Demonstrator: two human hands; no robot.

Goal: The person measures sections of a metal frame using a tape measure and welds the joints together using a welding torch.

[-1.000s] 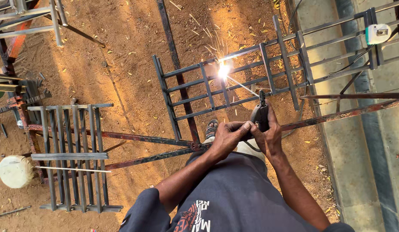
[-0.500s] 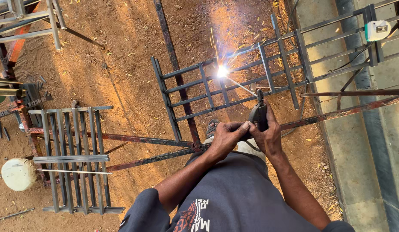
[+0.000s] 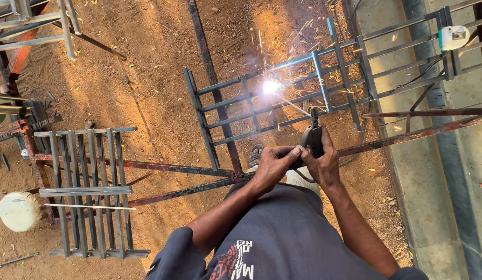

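Note:
Both of my hands grip a dark welding electrode holder [image 3: 312, 139] in front of my body. My right hand [image 3: 324, 163] wraps its handle, and my left hand [image 3: 273, 165] closes over it from the left. A thin welding rod [image 3: 292, 105] runs up and left from the holder to a bright arc with flying sparks [image 3: 271, 86]. The arc burns on a grey metal grille frame [image 3: 261, 106] that lies across rusty bars above the dirt.
A second grey grille [image 3: 85, 192] rests on rusty rails [image 3: 147, 167] at the left. A white round container [image 3: 19, 211] sits at the far left. A concrete strip [image 3: 432, 171] runs along the right, and a small white box [image 3: 453, 37] hangs on the frame's upper right.
The arc keeps burning at almost the same spot on the grille, with the spray of sparks shifting. My hands hold the same grip and have barely moved.

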